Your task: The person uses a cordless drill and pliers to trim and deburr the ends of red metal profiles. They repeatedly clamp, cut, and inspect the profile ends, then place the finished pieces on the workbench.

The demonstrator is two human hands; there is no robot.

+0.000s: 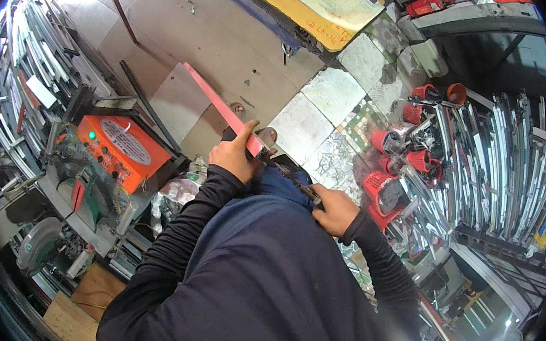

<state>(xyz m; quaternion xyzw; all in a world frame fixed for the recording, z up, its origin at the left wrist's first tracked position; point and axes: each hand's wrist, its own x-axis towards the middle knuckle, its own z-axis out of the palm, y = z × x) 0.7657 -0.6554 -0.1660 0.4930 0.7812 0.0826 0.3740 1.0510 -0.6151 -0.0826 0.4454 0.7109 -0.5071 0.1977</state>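
My left hand [233,157] is wrapped round the near end of a long, straight pink-red bar [217,99], which looks like a profile length. The bar slants away to the upper left, over the tiled floor. Its cut end lies just beside my fingers, above my lap. My right hand [336,211] is closed at my right thigh on the end of a slim dark tool [295,181]. That tool points toward the bar's near end; its kind is too unclear to tell. Both forearms are in dark sleeves.
To my left stands a machine with an orange control panel [122,146] and a lit green lamp. Metal profiles [41,49] are heaped behind it. At right are red plastic baskets [386,194] and a rack of upright profiles [491,158]. A yellow board [319,27] lies ahead.
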